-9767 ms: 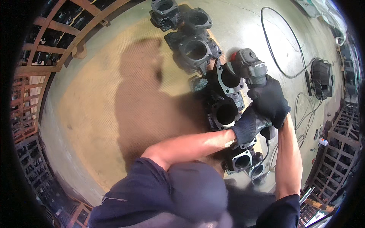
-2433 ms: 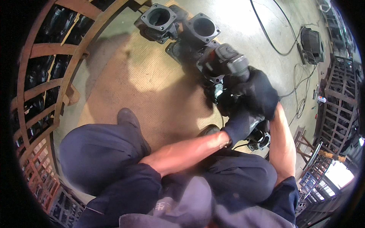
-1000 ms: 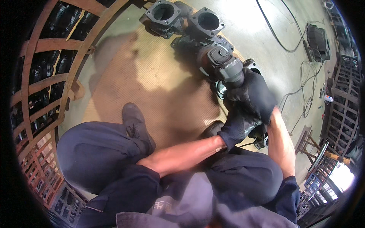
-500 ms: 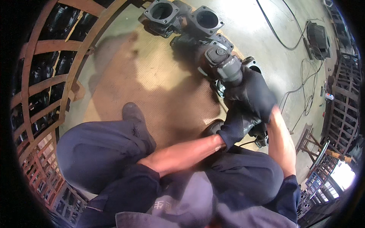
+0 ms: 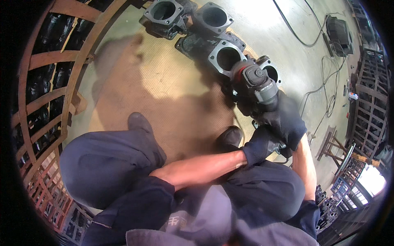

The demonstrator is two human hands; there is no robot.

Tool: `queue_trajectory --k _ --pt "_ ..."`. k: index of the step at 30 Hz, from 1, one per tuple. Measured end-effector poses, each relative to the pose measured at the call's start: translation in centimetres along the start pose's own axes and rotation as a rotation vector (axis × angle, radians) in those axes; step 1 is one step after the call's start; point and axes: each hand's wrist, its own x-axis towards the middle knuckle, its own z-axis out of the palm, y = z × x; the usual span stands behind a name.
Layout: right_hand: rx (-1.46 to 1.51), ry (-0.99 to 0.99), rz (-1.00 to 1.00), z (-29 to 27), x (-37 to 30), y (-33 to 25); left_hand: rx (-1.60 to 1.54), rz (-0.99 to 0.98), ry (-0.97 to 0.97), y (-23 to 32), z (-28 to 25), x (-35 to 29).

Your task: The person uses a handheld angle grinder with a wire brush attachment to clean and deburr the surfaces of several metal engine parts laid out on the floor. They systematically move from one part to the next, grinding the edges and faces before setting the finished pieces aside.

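Note:
An angle grinder (image 5: pixel 262 87) is gripped in both my gloved hands. My right hand (image 5: pixel 285 119) closes round the body behind the grey gear head. Lower down, my left hand (image 5: pixel 262 141) wraps the rear of the tool, its fingers partly hidden. The reddish, blurred disc end lies over the right edge of a cast-metal housing (image 5: pixel 212 56) with a square flange and round bore; whether it touches cannot be made out. Another flanged housing (image 5: pixel 273 70) sits just behind the gear head, partly covered.
Two more flanged housings (image 5: pixel 164 11) (image 5: pixel 213 17) stand farther back on the ribbed cardboard sheet (image 5: pixel 172 119). Black cables (image 5: pixel 324 88) run over the floor at right, near a dark box (image 5: pixel 340 35). Wooden crates (image 5: pixel 67 94) line the left. My shoes (image 5: pixel 139 122) rest on the cardboard.
The grinder and both hands have shifted right and slightly down. The middle housing's bore, hidden before, now shows. Reddish blur appears at the disc end.

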Motion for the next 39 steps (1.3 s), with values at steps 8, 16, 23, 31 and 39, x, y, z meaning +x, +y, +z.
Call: queue_trajectory --k 8,16,23,31,39 --pt "-0.006 -0.086 0.038 -0.9 -0.1 -2.6 0.290 -0.283 -0.221 9.2 -1.1 -0.2" --pt "0.007 -0.078 0.073 -0.6 -0.4 0.1 0.531 -0.245 -0.238 8.2 0.2 -0.4" --pt "0.336 0.047 0.037 -1.8 0.8 0.3 0.261 -0.095 -0.194 3.7 -0.1 4.1" --pt "0.128 -0.058 0.046 -1.2 0.7 -0.1 0.079 -0.073 -0.040 1.7 0.2 1.3" --pt "0.081 -0.132 0.123 -2.1 -0.5 -2.2 0.327 -0.100 -0.072 2.5 0.1 0.0"
